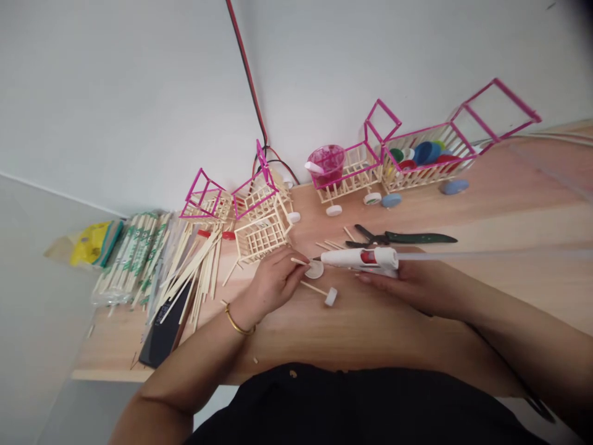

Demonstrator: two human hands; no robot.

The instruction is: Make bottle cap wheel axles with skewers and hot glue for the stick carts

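My right hand point(417, 281) is wrapped round a white hot glue gun point(359, 258), with a long glue stick trailing from its back. The gun's nozzle points left, close to the fingertips of my left hand point(278, 278). Those fingers are closed in a pinch on a short wooden stick point(299, 262), beside a round white bottle cap point(315, 270). Just below lies another wooden stick point(314, 287) with a white cap point(330, 296) on its end. Behind my left hand stands a small lattice cart body point(262, 236) of pale sticks.
Stick carts with pink trim point(428, 164) line the wall, one holding coloured bottle caps. A pink cup point(328, 165) sits in another cart. Dark-handled cutters point(403, 237) lie behind the gun. Loose sticks point(204, 278), a phone point(164, 330) and bagged sticks point(132, 247) are at left.
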